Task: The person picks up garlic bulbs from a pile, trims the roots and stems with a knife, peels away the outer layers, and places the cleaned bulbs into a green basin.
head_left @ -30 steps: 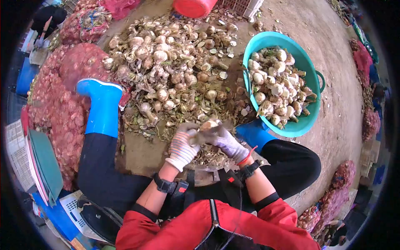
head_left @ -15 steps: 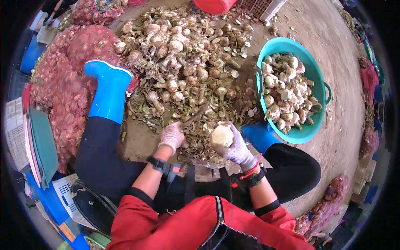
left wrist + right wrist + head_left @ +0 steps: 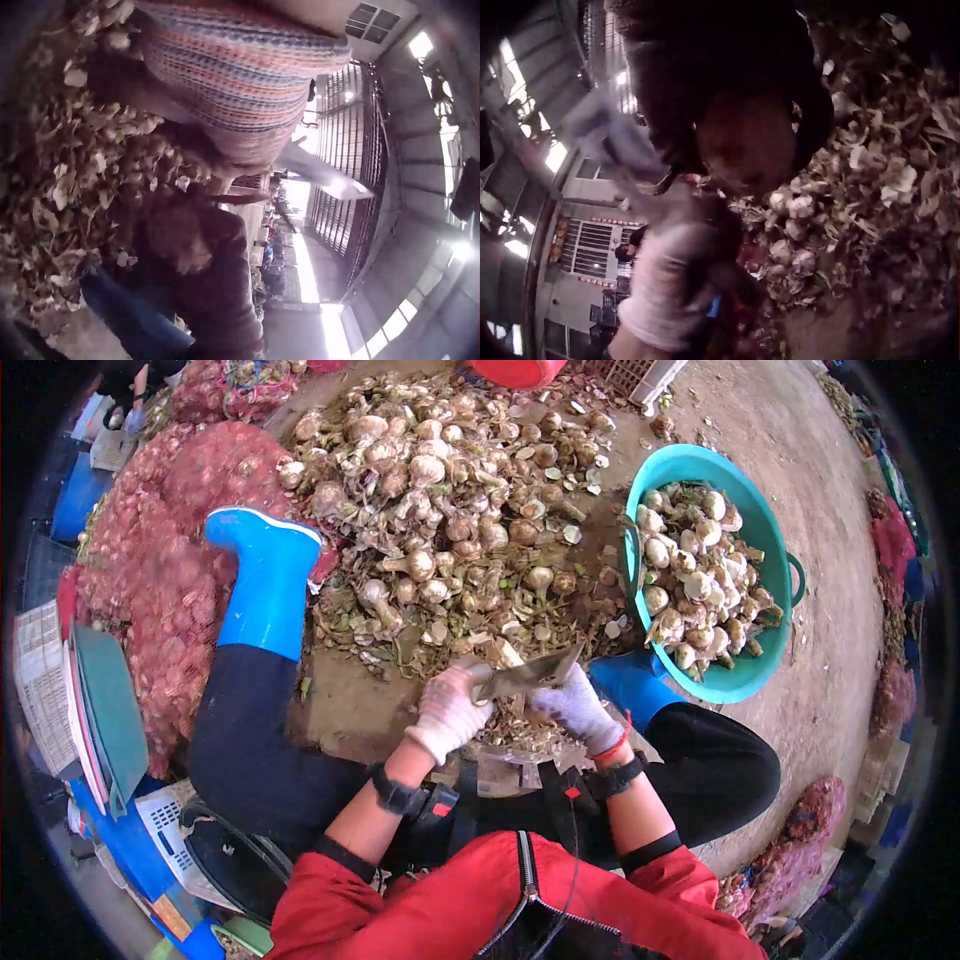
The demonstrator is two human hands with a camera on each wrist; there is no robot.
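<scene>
My left hand (image 3: 450,712), in a striped knit glove, grips a knife (image 3: 532,674) whose broad blade points right, across the front of my right hand. In the left wrist view the blade (image 3: 330,177) juts out past the glove. My gloved right hand (image 3: 580,710) holds a garlic bulb (image 3: 746,146), seen dim in the right wrist view between its fingers. From above, blade and fingers hide most of this bulb. Under both hands lie leafy trimmings (image 3: 525,728). Beyond them rises a heap of untrimmed garlic (image 3: 425,470) with stalks and dirt on it.
A teal tub (image 3: 672,460) of trimmed bulbs stands at the right, by one blue boot. Red mesh sacks (image 3: 150,610) fill the left side, behind the other boot (image 3: 262,585). A red bucket (image 3: 518,370) and a crate (image 3: 630,378) are at the far edge.
The hands came together, parted half a second ago with the bulb's pale cut face showing, and are together again. The knife has swung rightward, over to the right hand.
</scene>
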